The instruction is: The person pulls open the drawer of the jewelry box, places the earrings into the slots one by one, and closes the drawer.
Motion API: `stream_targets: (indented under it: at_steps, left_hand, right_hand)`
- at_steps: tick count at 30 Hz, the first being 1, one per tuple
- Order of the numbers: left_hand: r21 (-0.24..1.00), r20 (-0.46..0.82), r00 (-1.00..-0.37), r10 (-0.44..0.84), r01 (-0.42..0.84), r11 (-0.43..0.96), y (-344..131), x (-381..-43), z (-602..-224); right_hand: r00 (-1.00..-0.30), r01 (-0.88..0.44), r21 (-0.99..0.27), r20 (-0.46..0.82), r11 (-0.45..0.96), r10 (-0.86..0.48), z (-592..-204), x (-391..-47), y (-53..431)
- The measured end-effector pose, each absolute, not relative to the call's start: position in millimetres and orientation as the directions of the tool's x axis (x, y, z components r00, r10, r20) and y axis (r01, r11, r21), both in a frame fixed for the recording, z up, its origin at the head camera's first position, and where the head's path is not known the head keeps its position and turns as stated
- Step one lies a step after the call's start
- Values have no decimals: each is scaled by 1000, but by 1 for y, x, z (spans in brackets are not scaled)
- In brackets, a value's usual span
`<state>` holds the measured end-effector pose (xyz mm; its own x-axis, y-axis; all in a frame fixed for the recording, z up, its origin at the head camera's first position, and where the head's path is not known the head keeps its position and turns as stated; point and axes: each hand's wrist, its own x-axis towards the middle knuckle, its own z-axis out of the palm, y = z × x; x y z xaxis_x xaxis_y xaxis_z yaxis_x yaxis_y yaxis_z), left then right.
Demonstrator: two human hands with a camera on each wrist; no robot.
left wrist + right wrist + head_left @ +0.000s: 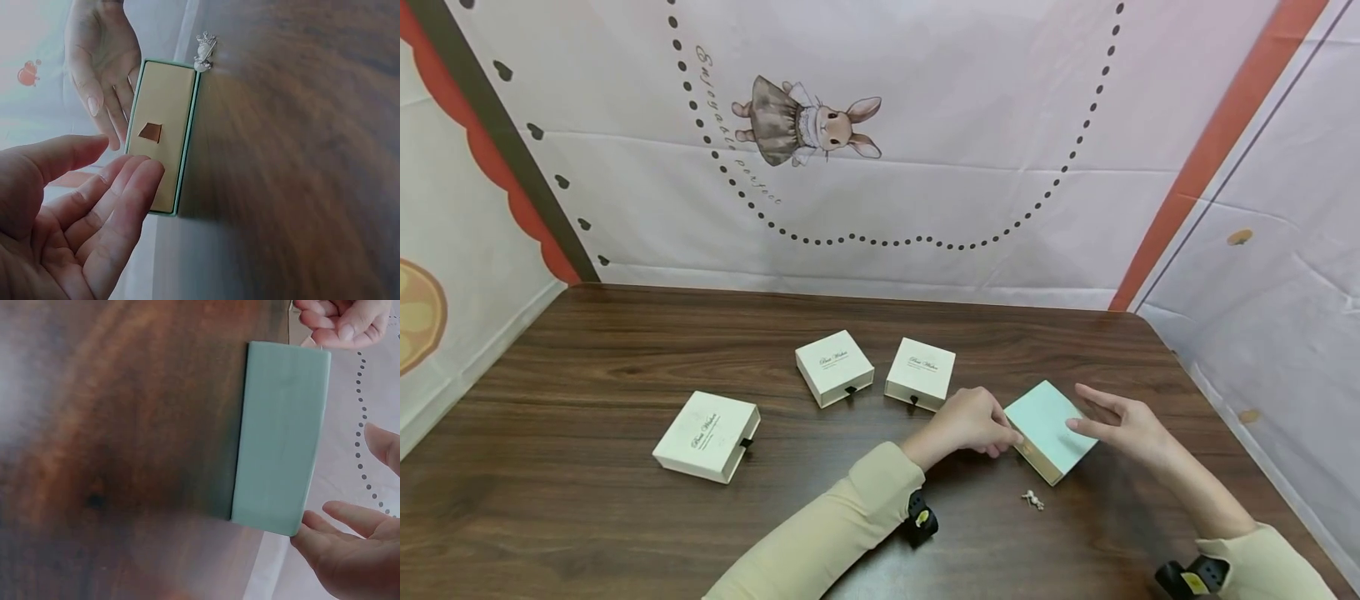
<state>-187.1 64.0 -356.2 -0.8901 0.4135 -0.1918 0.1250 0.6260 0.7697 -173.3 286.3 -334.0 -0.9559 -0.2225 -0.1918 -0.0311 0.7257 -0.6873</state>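
A mint-green drawer box with a cream front lies on the table's right side. In the left wrist view, a small brown pull tab sits on its cream front. My left hand is at that front, thumb and bent fingers apart around the tab's level, pinching nothing visible. On the box's other side, my right hand has its thumb and fingers spread. Its fingers reach the box's far end in the right wrist view; contact is unclear. A small silver figurine lies just in front of the box.
Three white boxes with black tabs and "Best Wishes" lettering stand on the dark wooden table: one at left, one near the middle, another just behind my left hand. A printed cloth hangs behind the table.
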Motion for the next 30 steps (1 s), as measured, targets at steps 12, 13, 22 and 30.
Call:
stream_targets:
  at_steps: [12,13,22,30]
  left_hand:
    - [605,-202,-890,408,215,767,83,-182,-355]
    - [594,-197,-892,407,221,774,84,-182,-355]
    - [531,-165,-899,405,265,805,86,-183,-356]
    - [491,-155,-895,419,298,819,88,-182,-355]
  right_hand:
    - [-962,-97,-636,-138,765,-237,-344,-163,283]
    - [-963,-99,-626,-135,773,-233,-345,-162,283]
    - [-971,-77,-607,-134,791,-197,-350,-159,281]
    - [-977,-85,-550,-116,830,-177,-351,-158,279]
